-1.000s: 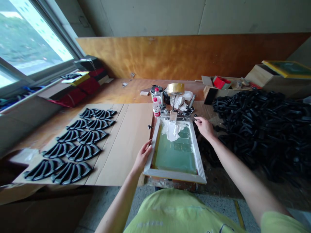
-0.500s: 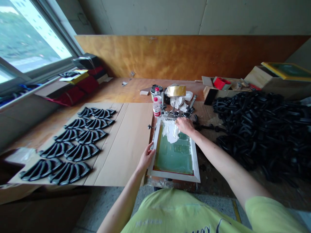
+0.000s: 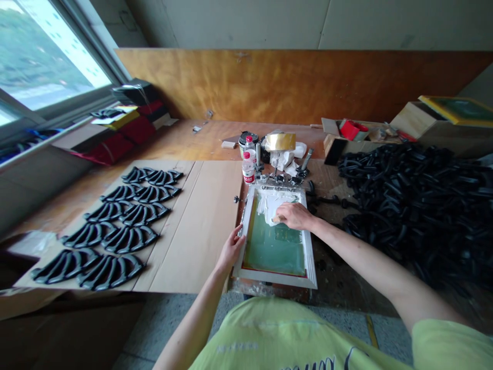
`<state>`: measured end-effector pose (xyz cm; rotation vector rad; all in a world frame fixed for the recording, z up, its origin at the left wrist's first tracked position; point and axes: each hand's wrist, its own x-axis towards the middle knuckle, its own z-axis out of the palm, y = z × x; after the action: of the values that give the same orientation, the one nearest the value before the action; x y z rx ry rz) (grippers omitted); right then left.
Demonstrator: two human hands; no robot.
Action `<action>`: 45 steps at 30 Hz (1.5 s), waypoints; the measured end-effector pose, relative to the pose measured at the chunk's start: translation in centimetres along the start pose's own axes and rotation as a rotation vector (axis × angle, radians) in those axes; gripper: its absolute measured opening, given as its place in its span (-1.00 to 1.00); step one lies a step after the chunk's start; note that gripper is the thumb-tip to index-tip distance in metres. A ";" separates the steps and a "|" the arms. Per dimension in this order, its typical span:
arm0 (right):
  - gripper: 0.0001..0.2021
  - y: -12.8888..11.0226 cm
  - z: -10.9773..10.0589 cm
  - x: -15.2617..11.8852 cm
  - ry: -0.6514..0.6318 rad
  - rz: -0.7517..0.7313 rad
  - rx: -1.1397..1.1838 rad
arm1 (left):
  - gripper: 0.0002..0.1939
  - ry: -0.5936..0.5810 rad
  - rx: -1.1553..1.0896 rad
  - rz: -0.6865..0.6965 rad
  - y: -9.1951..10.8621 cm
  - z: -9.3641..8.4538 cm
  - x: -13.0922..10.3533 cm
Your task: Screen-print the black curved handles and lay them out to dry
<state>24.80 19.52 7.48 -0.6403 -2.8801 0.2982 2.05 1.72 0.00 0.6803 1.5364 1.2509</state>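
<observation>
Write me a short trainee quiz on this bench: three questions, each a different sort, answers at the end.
1. True or false: the left hand is at the left side of the light metal frame.

2. Multiple choice: where is the big heap of black parts?
A) To the left of the frame
B) To the right of the frame
C) On the green screen inside the frame

3. Fill in the blank: the fingers of the ____ hand are at the white paste.

Key: 1. True. 2. B. 3. Right (the right hand).
</observation>
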 end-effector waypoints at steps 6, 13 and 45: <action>-0.85 -1.0 1.6 -0.5 0.078 0.015 -0.060 | -0.12 -0.004 0.009 -0.032 0.7 0.0 -0.2; -0.50 1.5 -1.4 4.0 0.198 0.249 0.091 | -0.12 -0.043 0.005 -0.048 4.3 -0.3 -1.7; -0.65 3.3 4.1 -11.3 -0.042 1.207 -0.073 | -0.48 0.184 0.667 -0.344 -0.8 -9.5 2.5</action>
<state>35.33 16.94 1.32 -2.2988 -2.1481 0.3276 -7.47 0.11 -1.92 0.6831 2.1458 0.5406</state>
